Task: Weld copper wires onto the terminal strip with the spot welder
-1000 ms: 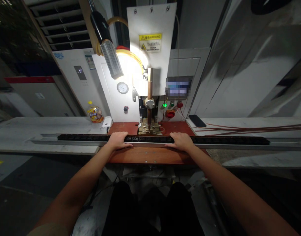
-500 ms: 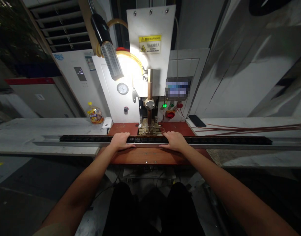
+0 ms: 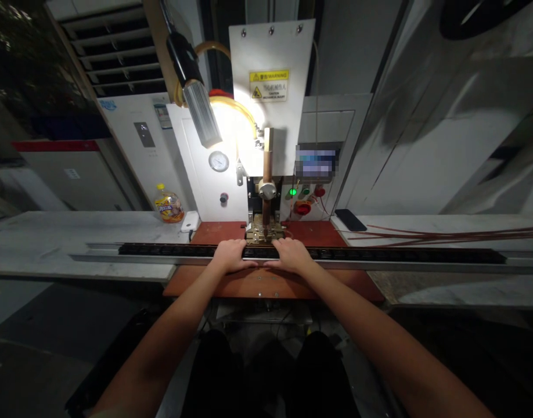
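Observation:
A long grey metal channel point(image 3: 357, 265) lies crosswise over the bench, with a row of black pieces point(image 3: 401, 254) set along its inside. My left hand point(image 3: 231, 255) grips the channel just left of the machine's middle, fingers over the far side and thumb along the near side. In the same manner my right hand point(image 3: 292, 255) holds it a little to the right. A short stretch of channel shows between my thumbs. Right behind it sits a brass-coloured fixture point(image 3: 263, 231), below an upright copper rod point(image 3: 267, 165).
The white machine point(image 3: 244, 43) carries a warning label, a gauge point(image 3: 218, 161) and a red switch point(image 3: 302, 208). A lit lamp point(image 3: 201, 113) hangs at its left. A yellow-capped bottle point(image 3: 169, 208), a phone point(image 3: 350, 220) and thin brown strips point(image 3: 445, 235) lie behind the channel.
The channel has shifted to the right. My left hand has moved right and my right hand left along it, so they are closer together. The view has tilted slightly.

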Tool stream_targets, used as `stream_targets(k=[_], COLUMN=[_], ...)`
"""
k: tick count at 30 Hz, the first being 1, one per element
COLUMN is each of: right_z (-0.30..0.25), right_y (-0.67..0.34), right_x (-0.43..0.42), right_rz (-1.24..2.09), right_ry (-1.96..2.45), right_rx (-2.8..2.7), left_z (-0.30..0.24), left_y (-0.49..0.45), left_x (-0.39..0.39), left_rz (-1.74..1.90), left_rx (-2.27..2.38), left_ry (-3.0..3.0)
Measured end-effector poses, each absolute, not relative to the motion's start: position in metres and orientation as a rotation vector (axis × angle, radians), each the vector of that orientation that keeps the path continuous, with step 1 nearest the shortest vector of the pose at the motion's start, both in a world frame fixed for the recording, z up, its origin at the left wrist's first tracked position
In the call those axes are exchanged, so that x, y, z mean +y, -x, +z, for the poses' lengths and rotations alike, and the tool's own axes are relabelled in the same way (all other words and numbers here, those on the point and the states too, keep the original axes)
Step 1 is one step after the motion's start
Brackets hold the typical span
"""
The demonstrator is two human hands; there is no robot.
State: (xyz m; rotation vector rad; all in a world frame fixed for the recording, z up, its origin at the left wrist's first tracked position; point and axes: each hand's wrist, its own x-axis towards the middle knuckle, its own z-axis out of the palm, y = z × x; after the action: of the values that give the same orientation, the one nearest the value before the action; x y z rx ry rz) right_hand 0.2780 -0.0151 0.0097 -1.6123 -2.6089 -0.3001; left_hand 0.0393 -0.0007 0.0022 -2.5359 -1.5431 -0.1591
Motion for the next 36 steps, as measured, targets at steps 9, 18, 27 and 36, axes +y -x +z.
stream_targets(k=[9,18,27,36], right_z=[0.004,0.004,0.004,0.002], right_y=[-0.284,-0.293,-0.315,-0.333], right_x=[-0.013,-0.013,-0.015,-0.016], right_rz=[-0.247,-0.252,-0.286,-0.302], right_ry=[1.694,1.69,1.697,1.692], right_rx=[-2.589,-2.578,-2.586,-2.59], left_z=[0.003,0.013,0.018,0.007], left_y=[-0.05,-0.033,0.01,0.029], left_x=[0.002,0.001,0.005,0.007], left_rz=[-0.203,-0.193,-0.13,-0.162], left_rx=[-1.541,-1.472,-1.504,-1.575], left_ry=[2.595,2.647,2.592,2.58])
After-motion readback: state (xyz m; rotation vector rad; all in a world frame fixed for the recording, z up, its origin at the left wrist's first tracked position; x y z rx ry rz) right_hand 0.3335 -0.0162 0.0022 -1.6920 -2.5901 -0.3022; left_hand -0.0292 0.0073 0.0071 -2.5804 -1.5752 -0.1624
